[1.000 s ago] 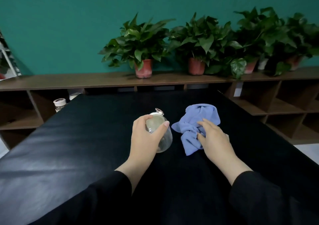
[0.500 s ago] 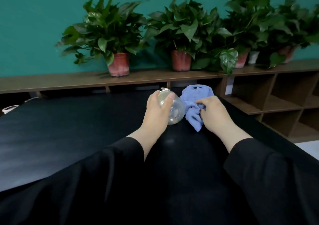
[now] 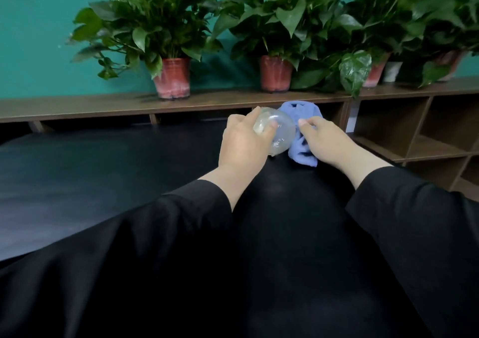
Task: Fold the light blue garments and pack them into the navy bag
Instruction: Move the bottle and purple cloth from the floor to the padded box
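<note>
Your left hand [image 3: 242,140] grips one clear round glass bottle [image 3: 278,133], fingers and thumb curled round it, bottle tilted with its base toward the camera. Your right hand [image 3: 328,142] rests on one crumpled light blue cloth garment [image 3: 302,153], fingers bent and pinching into the fabric. The garment lies bunched, not folded, on the black tabletop [image 3: 103,166] near its far edge, just beside the bottle and touching it. Both black sleeves [image 3: 181,234] fill the foreground. Behind the tabletop: one long brown wooden shelf unit [image 3: 414,135] against a teal wall. On it, four reddish plant pots [image 3: 173,78] with leafy green plants, plus one small white pot [image 3: 392,71].
</note>
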